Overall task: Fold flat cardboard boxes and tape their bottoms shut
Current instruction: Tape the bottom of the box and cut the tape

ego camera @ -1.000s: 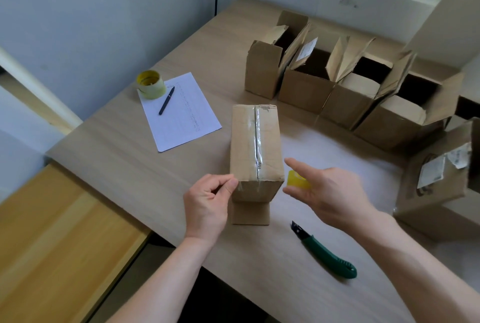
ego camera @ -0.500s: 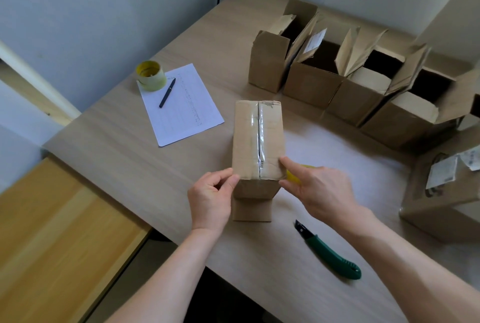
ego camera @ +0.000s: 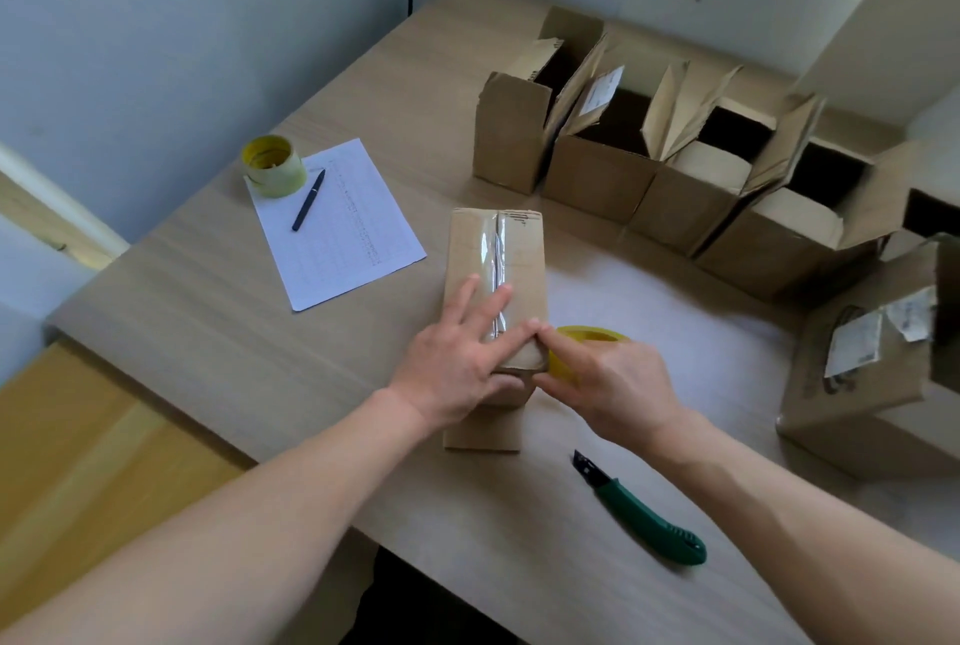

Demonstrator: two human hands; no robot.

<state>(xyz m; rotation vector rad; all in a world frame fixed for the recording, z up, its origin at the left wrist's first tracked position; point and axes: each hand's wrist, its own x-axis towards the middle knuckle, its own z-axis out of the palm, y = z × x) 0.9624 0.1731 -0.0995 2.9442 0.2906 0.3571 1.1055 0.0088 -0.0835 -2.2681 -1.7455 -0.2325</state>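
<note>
While the left hand [ego camera: 457,358] presses flat on the box [ego camera: 493,281], its taped seam runs lengthwise away from the person. Right hand [ego camera: 613,379], just right of the box's near end, grips the tape roll [ego camera: 587,338], forefinger on the tape end.

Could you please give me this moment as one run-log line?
stage: smoothing tape | left hand: flat on box seam | right hand: holds tape roll, fingertip at box edge | knife: on table
</note>
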